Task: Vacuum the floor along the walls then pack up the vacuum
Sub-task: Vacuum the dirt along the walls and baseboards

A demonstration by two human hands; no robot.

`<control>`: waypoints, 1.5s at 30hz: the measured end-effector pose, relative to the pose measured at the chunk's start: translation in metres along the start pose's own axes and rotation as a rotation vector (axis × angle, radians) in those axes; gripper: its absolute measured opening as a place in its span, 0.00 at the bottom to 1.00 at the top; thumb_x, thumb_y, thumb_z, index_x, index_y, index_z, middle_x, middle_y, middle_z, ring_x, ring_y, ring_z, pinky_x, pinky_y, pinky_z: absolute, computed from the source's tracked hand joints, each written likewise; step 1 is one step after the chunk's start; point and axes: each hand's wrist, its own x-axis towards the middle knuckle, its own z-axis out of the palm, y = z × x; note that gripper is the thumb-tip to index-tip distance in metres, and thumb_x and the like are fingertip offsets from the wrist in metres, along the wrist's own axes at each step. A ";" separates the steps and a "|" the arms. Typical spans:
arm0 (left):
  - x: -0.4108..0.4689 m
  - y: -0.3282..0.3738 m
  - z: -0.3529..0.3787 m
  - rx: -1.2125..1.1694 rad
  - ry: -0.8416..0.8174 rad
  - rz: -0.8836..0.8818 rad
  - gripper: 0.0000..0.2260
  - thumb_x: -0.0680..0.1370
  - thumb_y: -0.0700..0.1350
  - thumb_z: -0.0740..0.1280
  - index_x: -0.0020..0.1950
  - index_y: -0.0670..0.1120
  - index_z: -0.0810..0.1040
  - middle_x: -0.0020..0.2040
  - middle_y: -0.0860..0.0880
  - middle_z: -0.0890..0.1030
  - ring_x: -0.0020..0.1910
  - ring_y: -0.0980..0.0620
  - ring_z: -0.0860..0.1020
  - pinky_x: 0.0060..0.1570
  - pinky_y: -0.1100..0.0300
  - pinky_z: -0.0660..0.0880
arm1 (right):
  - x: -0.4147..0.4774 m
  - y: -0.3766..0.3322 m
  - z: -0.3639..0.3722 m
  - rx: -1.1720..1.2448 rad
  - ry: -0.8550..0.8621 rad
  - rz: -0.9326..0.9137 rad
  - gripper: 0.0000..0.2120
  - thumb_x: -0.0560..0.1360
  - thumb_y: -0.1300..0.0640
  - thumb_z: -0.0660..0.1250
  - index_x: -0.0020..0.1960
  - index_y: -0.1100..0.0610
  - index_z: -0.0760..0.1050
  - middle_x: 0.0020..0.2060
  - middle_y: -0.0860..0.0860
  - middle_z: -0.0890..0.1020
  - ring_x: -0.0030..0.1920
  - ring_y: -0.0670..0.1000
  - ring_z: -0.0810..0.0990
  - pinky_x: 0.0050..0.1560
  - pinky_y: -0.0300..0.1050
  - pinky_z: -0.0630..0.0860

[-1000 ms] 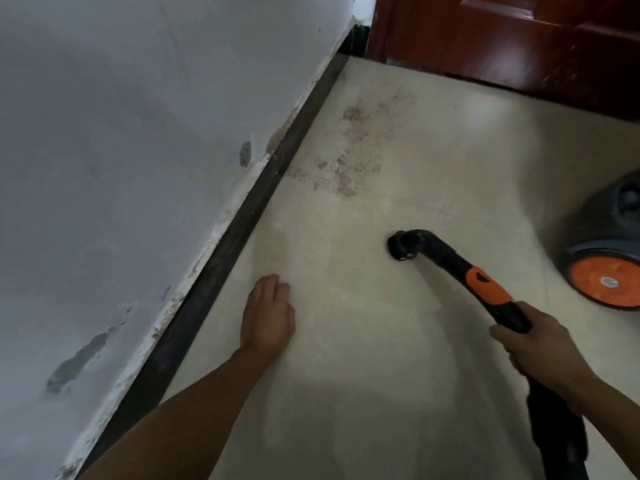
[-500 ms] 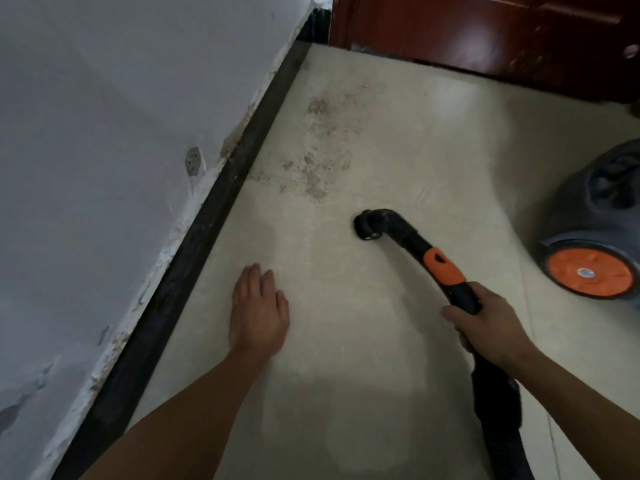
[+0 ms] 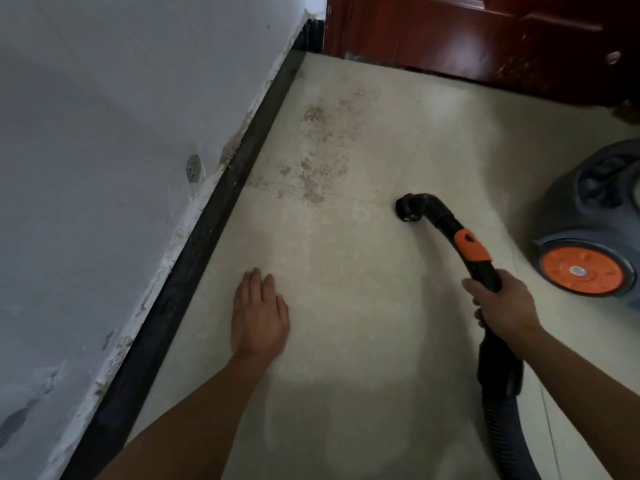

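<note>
Right hand fingers grip a black vacuum hose handle, nozzle on the pale floor; left hand rests flat, fingers straight, near the baseboard.

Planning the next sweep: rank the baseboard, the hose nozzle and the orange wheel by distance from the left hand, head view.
1. The baseboard, just left of the left hand.
2. The hose nozzle, ahead and to the right.
3. The orange wheel, far right.
</note>
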 end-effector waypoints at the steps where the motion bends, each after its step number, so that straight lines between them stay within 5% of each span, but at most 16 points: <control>1: 0.000 0.000 0.000 0.002 0.000 -0.003 0.25 0.77 0.47 0.50 0.65 0.34 0.74 0.66 0.32 0.72 0.67 0.34 0.70 0.67 0.43 0.67 | 0.005 -0.005 0.003 -0.019 -0.002 -0.005 0.10 0.74 0.51 0.72 0.51 0.54 0.75 0.33 0.57 0.81 0.27 0.56 0.79 0.33 0.52 0.80; 7: 0.001 -0.001 0.002 -0.001 0.000 -0.013 0.23 0.78 0.46 0.53 0.64 0.35 0.75 0.66 0.33 0.73 0.67 0.36 0.71 0.67 0.44 0.68 | 0.013 -0.036 0.053 -0.037 -0.134 -0.142 0.07 0.74 0.51 0.71 0.48 0.52 0.75 0.32 0.57 0.80 0.23 0.53 0.78 0.29 0.50 0.78; 12: 0.004 -0.003 0.006 0.002 0.022 -0.010 0.18 0.76 0.40 0.65 0.64 0.36 0.76 0.66 0.34 0.73 0.67 0.36 0.71 0.67 0.44 0.68 | 0.035 -0.068 0.077 -0.102 -0.100 -0.150 0.12 0.74 0.49 0.70 0.52 0.55 0.75 0.39 0.60 0.81 0.39 0.64 0.82 0.44 0.62 0.81; 18: 0.004 -0.003 0.005 0.001 0.011 -0.016 0.21 0.77 0.45 0.56 0.65 0.36 0.76 0.67 0.35 0.73 0.68 0.38 0.70 0.68 0.45 0.67 | 0.020 -0.083 0.094 -0.080 -0.222 -0.213 0.08 0.73 0.53 0.71 0.48 0.53 0.74 0.33 0.57 0.80 0.29 0.59 0.79 0.35 0.55 0.80; 23: 0.004 -0.003 0.005 -0.008 0.018 -0.019 0.22 0.77 0.46 0.54 0.64 0.36 0.76 0.66 0.35 0.74 0.67 0.37 0.71 0.67 0.44 0.68 | 0.005 -0.058 0.077 -0.137 -0.131 -0.207 0.09 0.73 0.53 0.70 0.51 0.53 0.74 0.33 0.57 0.81 0.34 0.61 0.81 0.40 0.56 0.80; 28: 0.003 -0.002 0.003 0.013 0.007 -0.022 0.23 0.77 0.46 0.52 0.64 0.36 0.76 0.67 0.35 0.74 0.67 0.37 0.71 0.67 0.45 0.68 | -0.016 -0.048 0.070 -0.157 -0.269 -0.286 0.11 0.73 0.52 0.72 0.53 0.48 0.75 0.31 0.52 0.80 0.30 0.54 0.80 0.34 0.50 0.78; 32: 0.004 -0.001 0.003 0.010 0.013 -0.030 0.23 0.77 0.46 0.52 0.64 0.36 0.76 0.66 0.35 0.74 0.67 0.37 0.71 0.67 0.45 0.68 | -0.003 -0.052 0.068 -0.186 -0.086 -0.212 0.11 0.73 0.52 0.70 0.54 0.52 0.75 0.35 0.57 0.81 0.36 0.61 0.82 0.42 0.55 0.79; 37: 0.003 -0.002 0.002 0.009 -0.006 -0.028 0.23 0.77 0.46 0.52 0.64 0.36 0.76 0.67 0.35 0.73 0.68 0.37 0.71 0.67 0.45 0.68 | -0.018 -0.062 0.081 -0.235 -0.261 -0.347 0.12 0.72 0.50 0.71 0.54 0.47 0.74 0.32 0.50 0.81 0.30 0.52 0.80 0.34 0.49 0.78; 41: 0.005 -0.003 0.002 0.001 -0.008 -0.027 0.23 0.76 0.45 0.52 0.64 0.36 0.76 0.66 0.35 0.74 0.68 0.37 0.71 0.67 0.45 0.68 | -0.002 -0.075 0.090 -0.248 -0.103 -0.270 0.15 0.73 0.51 0.70 0.58 0.54 0.75 0.38 0.57 0.81 0.39 0.61 0.80 0.42 0.54 0.78; 45: 0.004 -0.004 0.004 -0.001 -0.020 -0.023 0.23 0.76 0.45 0.53 0.65 0.37 0.76 0.67 0.36 0.73 0.68 0.38 0.70 0.68 0.45 0.67 | -0.008 -0.082 0.105 -0.251 -0.250 -0.385 0.14 0.73 0.51 0.71 0.57 0.51 0.74 0.34 0.52 0.80 0.33 0.55 0.80 0.35 0.48 0.76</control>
